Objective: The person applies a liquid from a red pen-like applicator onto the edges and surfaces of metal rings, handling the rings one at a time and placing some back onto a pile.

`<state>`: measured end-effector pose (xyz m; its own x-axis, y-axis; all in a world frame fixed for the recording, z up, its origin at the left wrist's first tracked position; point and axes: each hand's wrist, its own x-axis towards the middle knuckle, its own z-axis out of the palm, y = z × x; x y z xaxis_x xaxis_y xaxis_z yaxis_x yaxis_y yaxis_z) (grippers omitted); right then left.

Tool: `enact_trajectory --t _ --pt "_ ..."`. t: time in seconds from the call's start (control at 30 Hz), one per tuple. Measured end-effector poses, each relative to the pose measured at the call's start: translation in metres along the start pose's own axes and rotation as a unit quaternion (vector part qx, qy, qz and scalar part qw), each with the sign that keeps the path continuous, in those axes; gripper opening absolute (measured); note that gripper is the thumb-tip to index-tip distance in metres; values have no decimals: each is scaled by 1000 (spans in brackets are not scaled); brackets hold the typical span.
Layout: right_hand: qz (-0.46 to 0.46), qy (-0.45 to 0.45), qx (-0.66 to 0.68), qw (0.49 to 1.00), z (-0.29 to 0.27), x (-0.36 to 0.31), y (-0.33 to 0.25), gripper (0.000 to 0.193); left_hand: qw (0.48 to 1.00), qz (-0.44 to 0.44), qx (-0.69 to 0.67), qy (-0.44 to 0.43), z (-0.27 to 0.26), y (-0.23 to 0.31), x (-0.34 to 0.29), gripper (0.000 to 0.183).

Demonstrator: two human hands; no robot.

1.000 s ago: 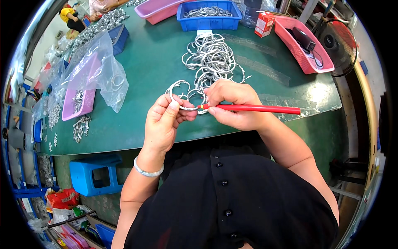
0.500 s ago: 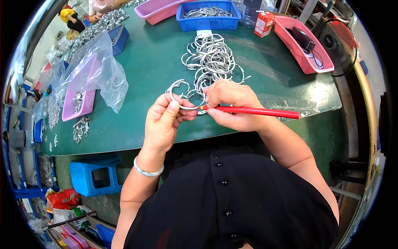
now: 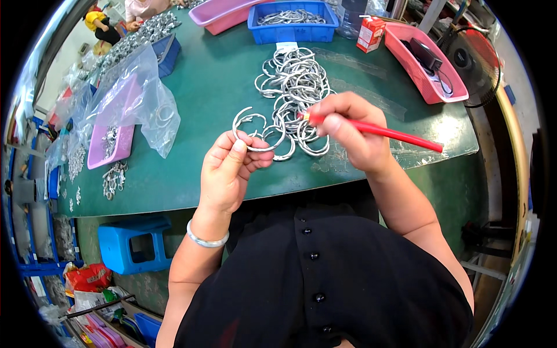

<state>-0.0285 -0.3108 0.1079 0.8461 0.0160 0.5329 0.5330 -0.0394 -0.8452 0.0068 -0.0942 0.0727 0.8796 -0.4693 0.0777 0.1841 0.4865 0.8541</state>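
Holding one pen [image 3: 397, 134], one ring [image 3: 261, 149]

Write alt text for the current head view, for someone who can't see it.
A person's left hand holds a curved silver metal piece, and their right hand grips a red pen-like tool beside a pile of silver rings on a green table. A blue tray holding more metal pieces stands beyond the pile.

On the table [image 3: 203, 93], the ring pile [image 3: 301, 74] lies before a tray [image 3: 290, 36].
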Motion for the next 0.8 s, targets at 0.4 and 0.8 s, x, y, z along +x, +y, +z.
enact_trajectory --t 0.4,0.8 --pt "240 14 149 959 14 3 19 20 998 -43 -40 -10 6 -4 -1 14" --pt "281 44 181 941 16 3 25 15 997 -68 15 33 10 -8 -5 14"
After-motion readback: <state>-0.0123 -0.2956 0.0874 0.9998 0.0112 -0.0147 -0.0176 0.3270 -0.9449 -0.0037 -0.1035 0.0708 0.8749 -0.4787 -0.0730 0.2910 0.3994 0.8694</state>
